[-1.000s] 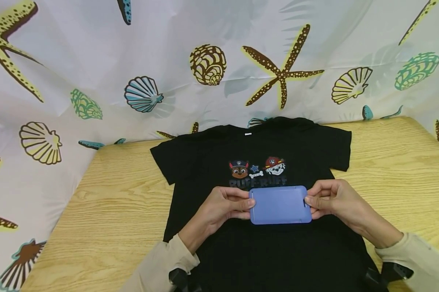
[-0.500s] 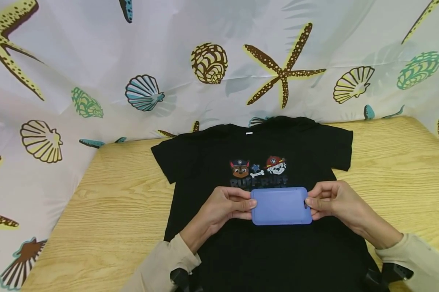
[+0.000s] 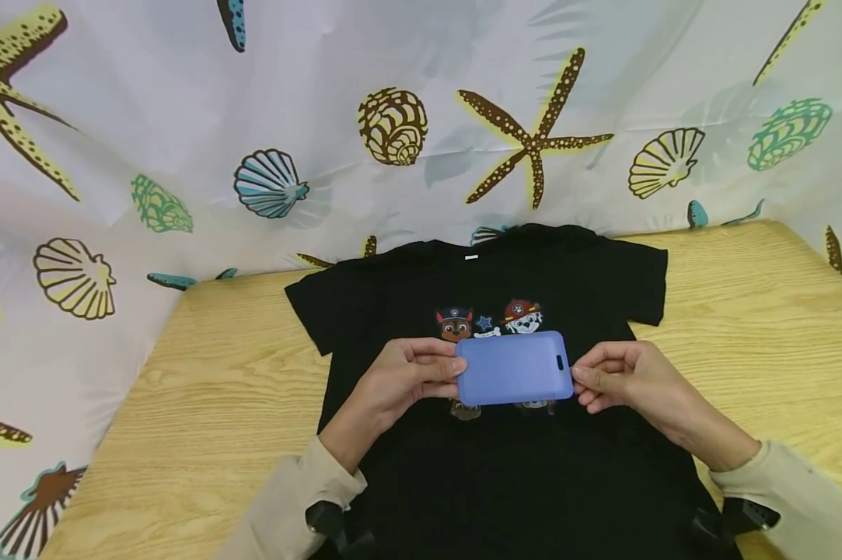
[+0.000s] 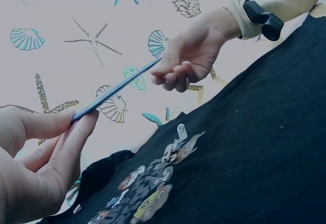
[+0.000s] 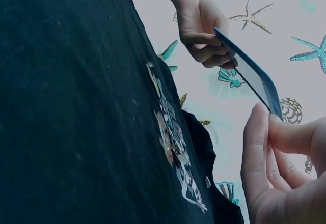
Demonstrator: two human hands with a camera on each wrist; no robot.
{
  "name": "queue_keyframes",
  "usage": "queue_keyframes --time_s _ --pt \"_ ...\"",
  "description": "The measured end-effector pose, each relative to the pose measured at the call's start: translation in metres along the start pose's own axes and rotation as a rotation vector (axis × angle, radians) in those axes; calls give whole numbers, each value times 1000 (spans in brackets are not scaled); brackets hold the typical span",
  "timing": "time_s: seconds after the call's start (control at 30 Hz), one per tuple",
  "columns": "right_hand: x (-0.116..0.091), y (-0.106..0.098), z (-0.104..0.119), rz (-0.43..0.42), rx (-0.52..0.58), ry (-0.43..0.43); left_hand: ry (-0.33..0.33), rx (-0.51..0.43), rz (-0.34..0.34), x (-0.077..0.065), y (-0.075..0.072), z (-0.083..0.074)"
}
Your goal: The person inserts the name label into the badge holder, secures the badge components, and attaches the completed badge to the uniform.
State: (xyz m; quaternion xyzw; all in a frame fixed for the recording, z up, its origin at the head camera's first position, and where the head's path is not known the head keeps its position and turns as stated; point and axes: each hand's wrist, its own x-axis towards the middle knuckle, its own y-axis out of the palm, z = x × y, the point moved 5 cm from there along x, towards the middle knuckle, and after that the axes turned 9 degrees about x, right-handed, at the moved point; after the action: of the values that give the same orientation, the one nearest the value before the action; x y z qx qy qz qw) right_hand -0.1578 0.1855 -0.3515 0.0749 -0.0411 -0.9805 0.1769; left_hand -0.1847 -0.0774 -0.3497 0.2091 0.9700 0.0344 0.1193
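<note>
A blue card holder point(image 3: 511, 369) with a small slot at its right end is held above the black T-shirt point(image 3: 518, 482). My left hand point(image 3: 408, 377) pinches its left end, thumb on the face toward me and fingers behind. At the lower right edge, my right hand point(image 3: 627, 375) pinches the holder between thumb and fingertips. The left wrist view shows the card holder point(image 4: 114, 89) nearly edge-on, as a thin strip. In the right wrist view, the back of the card holder point(image 5: 252, 76) is partly visible, raised off the shirt.
The T-shirt lies spread on a wooden table point(image 3: 218, 404), with a cartoon dog print point(image 3: 455, 324) on its chest, partly covered by the holder. Behind the table hangs a white cloth point(image 3: 309, 78) printed with shells and starfish.
The card holder has moved up and left with my left hand and tilted slightly. My right hand's grip has shifted off the slot end to the lower right edge.
</note>
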Motion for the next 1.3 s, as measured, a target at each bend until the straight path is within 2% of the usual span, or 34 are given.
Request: queue_keyframes --time_s 0.13,0.37,0.63,0.77,0.97,1.3 --pt "1 -5 2 -47 -91 -7 4 -7 -5 1 -3 -2" --pt "4 -15 9 -108 -330 -92 6 -5 -22 1 -8 -6" --pt "6 -10 11 -127 -637 -186 7 -35 -22 -1 -13 -7" --pt "8 -6 15 -131 -747 -226 10 -37 -10 -2 -14 -7" --pt "12 2 18 -108 -825 -284 19 -36 -4 -2 -14 -7" --pt "21 7 14 -71 -840 -296 9 -52 -1 -3 -10 -7"
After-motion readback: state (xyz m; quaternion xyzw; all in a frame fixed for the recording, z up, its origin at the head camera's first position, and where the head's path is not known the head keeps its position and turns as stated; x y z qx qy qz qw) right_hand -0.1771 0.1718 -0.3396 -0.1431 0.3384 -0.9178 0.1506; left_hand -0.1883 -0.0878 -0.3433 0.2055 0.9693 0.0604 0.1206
